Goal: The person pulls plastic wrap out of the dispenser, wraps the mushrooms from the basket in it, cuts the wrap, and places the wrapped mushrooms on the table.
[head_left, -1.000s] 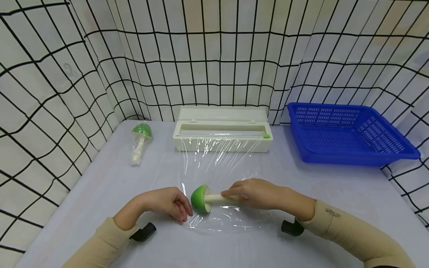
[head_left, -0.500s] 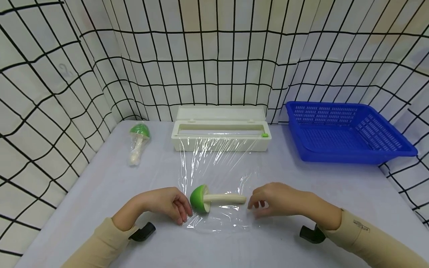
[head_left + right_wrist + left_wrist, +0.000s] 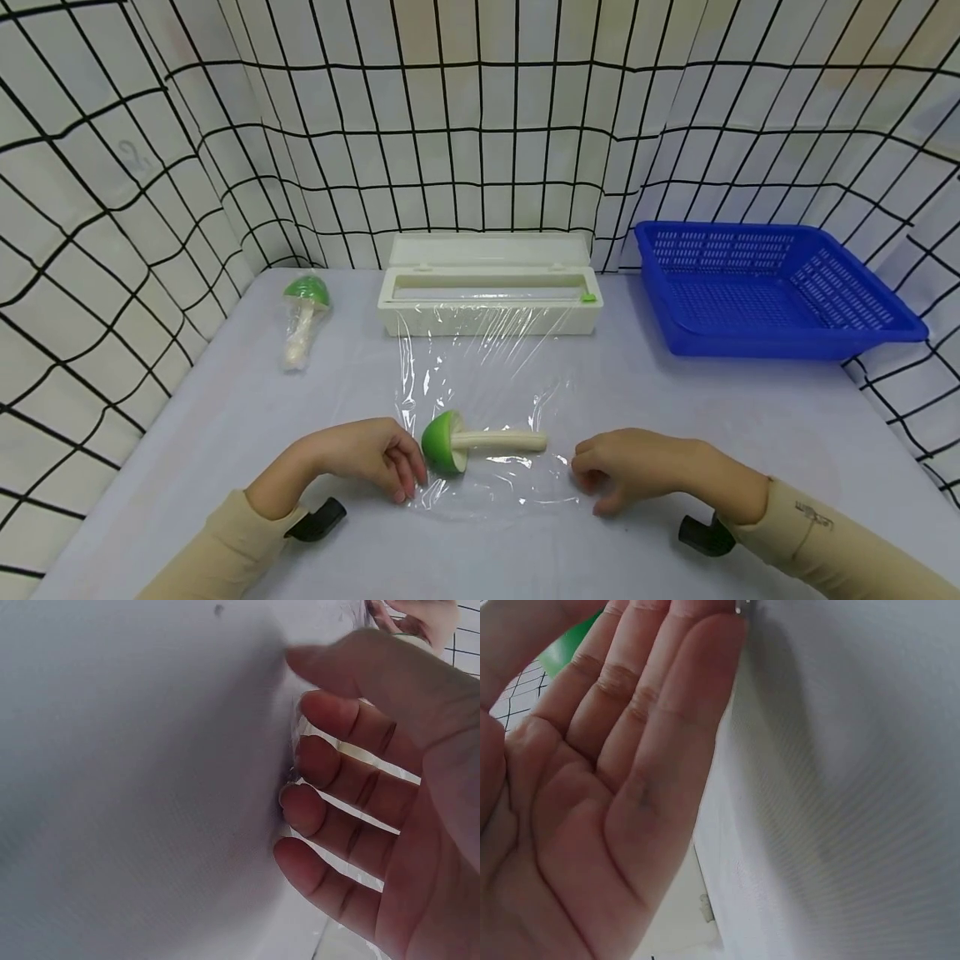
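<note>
A green-capped toy mushroom (image 3: 498,441) with a pale stem lies on a sheet of cling film (image 3: 487,383), cap to the left. My left hand (image 3: 370,454) rests at the film's left edge, fingertips beside the cap; the left wrist view shows its fingers loosely extended. Past the stem's end, my right hand (image 3: 651,468) touches down at the film's right edge. Its bent fingers (image 3: 322,761) and thumb stand apart in the right wrist view. From the film, the sheet runs back to a white cling film dispenser (image 3: 491,317) with a raised lid.
A second green-capped mushroom (image 3: 302,321), wrapped in film, lies at the back left of the white-covered table (image 3: 480,558). A blue plastic basket (image 3: 780,317) stands at the back right. Black wire mesh (image 3: 480,131) encloses the back and sides.
My right hand has let go of the mushroom's stem and moved right, then down to the film's right edge. The left hand stays at the left edge.
</note>
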The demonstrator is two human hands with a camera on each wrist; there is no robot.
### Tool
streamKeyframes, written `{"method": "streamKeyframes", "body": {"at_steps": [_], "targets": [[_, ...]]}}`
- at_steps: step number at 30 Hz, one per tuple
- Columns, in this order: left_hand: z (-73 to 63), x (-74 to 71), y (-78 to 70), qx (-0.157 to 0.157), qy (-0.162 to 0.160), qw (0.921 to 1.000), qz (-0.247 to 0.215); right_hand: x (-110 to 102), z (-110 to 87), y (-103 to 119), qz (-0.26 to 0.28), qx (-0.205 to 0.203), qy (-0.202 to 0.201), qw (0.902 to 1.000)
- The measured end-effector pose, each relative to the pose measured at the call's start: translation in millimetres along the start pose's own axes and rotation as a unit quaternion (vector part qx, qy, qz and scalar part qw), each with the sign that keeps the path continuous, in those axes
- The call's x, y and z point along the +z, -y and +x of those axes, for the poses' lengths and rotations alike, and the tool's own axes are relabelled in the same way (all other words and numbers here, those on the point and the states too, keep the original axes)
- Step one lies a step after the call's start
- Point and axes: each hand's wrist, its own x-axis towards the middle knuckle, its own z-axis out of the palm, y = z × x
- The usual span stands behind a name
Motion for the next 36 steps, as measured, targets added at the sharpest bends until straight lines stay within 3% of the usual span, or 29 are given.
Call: {"method": "streamKeyframes", "body": {"at_steps": [12, 25, 31, 36], "targets": [[-7.6, -2.9, -10.8, 0.010, -0.001, 0.9993, 0.037, -1.2, 0.2, -2.0, 0.011, -0.020, -0.008, 0.9997], [-18.2, -13.4, -17.6, 0.038, -0.017, 0.9968, 0.068, -23.6, -5.4, 1.4, 0.003, -0.026, -0.045, 0.9986], [-22.7, -19.5, -22.6, 0.064, -0.044, 0.9933, 0.086, -35.3, -4.5, 0.8, -0.025, -0.046, -0.101, 0.9935], [-16.8, -22.7, -24.4, 0.073, -0.081, 0.9906, 0.084, -39.4, 1.9, -7.0, -0.057, -0.099, -0.177, 0.9776]]}}
